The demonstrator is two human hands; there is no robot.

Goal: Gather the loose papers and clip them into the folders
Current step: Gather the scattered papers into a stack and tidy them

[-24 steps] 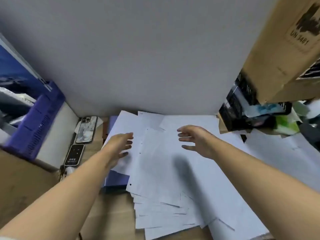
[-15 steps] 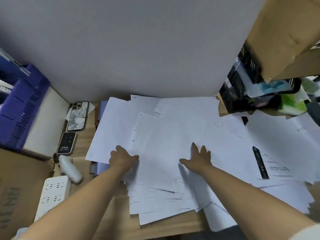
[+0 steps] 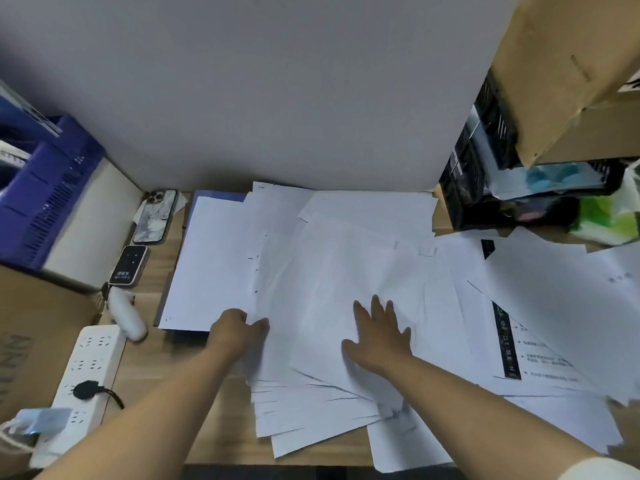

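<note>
As right hand presses papers, print unreadable

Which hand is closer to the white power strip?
Left. The left hand grips the papers at their left edge, just right of the power strip; the right hand lies flat on the papers farther right, beyond the left hand.

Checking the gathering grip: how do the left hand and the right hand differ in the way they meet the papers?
The left hand curls its fingers at the left edge of the loose papers and seems to pinch it. The right hand lies flat on them with its fingers spread. The left hand sits at the pile's edge, the right hand on top, nearer its middle. Both touch the same pile.
</note>
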